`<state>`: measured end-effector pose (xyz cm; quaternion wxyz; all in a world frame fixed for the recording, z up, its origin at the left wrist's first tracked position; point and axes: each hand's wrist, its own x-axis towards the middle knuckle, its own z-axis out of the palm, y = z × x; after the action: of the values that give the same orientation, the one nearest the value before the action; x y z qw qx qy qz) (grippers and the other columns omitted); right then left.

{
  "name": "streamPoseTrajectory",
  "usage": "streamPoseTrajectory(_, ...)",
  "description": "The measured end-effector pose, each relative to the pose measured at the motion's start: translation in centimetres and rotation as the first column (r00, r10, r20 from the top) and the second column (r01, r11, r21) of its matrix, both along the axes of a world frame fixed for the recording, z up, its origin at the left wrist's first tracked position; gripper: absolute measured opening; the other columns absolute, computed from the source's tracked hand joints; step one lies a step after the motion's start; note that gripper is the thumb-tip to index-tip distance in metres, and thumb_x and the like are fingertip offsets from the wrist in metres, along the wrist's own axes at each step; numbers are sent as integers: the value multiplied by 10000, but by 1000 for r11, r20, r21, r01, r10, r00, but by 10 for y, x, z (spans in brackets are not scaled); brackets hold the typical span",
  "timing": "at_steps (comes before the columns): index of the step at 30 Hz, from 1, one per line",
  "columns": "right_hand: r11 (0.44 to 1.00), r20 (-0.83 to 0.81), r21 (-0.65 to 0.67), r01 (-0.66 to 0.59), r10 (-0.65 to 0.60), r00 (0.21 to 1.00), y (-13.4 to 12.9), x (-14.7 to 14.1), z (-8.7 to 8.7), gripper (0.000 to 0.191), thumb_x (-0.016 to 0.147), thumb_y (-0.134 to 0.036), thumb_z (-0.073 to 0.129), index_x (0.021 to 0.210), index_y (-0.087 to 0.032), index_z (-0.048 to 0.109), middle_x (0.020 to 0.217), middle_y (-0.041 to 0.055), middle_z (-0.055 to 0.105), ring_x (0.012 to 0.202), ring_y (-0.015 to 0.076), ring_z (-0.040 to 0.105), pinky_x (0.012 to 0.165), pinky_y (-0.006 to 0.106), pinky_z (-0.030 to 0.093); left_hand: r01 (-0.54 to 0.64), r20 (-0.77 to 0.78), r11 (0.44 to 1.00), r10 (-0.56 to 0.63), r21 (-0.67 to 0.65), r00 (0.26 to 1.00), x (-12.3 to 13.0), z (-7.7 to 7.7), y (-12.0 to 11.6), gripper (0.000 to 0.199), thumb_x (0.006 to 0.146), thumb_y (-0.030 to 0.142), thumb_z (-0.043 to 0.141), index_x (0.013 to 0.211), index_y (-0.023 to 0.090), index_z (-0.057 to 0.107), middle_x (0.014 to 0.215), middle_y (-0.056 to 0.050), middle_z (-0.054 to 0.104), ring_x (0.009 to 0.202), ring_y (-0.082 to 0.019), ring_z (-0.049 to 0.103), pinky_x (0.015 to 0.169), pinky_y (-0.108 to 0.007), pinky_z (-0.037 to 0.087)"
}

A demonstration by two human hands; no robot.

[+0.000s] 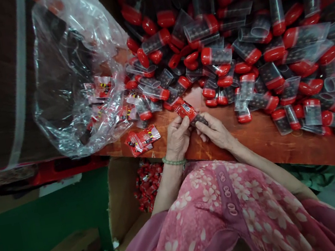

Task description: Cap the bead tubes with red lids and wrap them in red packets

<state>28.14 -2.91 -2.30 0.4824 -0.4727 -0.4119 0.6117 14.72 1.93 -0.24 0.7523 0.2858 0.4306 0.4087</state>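
Note:
Over the front of the table, both my hands are closed on one slim item. Its upper-left part is a red printed packet [185, 109]; its lower-right end is a clear plastic sleeve [201, 120] with dots. Whether the packet sits inside the sleeve or against it, I cannot tell. My left hand [178, 138], with a green bead bracelet at the wrist, pinches the red part under its thumb. My right hand [216, 131] grips the dotted end between thumb and fingers. Left of my hands, several loose red printed packets [143, 139] lie near the table edge.
A big heap of clear cases with red ends [243, 61] spreads across the back and right of the wooden table [230, 138]. A clear plastic bag [64, 87] with more packets stands at left. Below the edge, a cardboard box [119, 202] contains many small red items [148, 184].

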Motion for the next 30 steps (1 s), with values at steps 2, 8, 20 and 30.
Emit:
streamPoseTrajectory(2,1000,6,-16,-19,19,1000,0,0,1,481,948,-697,532,989,-218,508,725,-66,551,485,68,505,494,228,405,-1,-9,1000,1,-6,1000,1,-1,1,478,598,508,953,863,160,757,922,-91,821,801,-200,752,673,-273,595)
streamPoseTrajectory(8,998,58,-42,-37,40,998,-2,0,1,455,966,-682,497,963,-227,481,724,-67,549,473,66,490,494,232,404,-15,13,999,16,-40,1000,2,-1,3,471,539,462,987,810,160,747,742,-23,780,542,-104,633,562,-228,549)
streamPoseTrajectory(20,999,164,35,-42,36,986,-2,-2,-3,328,1023,-558,465,974,-234,476,736,-61,530,519,82,481,541,240,407,-113,-6,993,113,-40,994,2,-1,-2,511,544,444,987,867,182,691,855,-21,784,750,-137,724,701,-233,567)
streamPoseTrajectory(30,994,201,65,-87,73,977,-2,-2,-1,324,1026,-558,473,986,-237,493,750,-39,536,585,109,496,572,251,415,14,21,998,-13,-53,1000,-4,-1,4,505,573,506,955,893,161,771,1012,-128,816,1153,-324,737,884,-363,618)
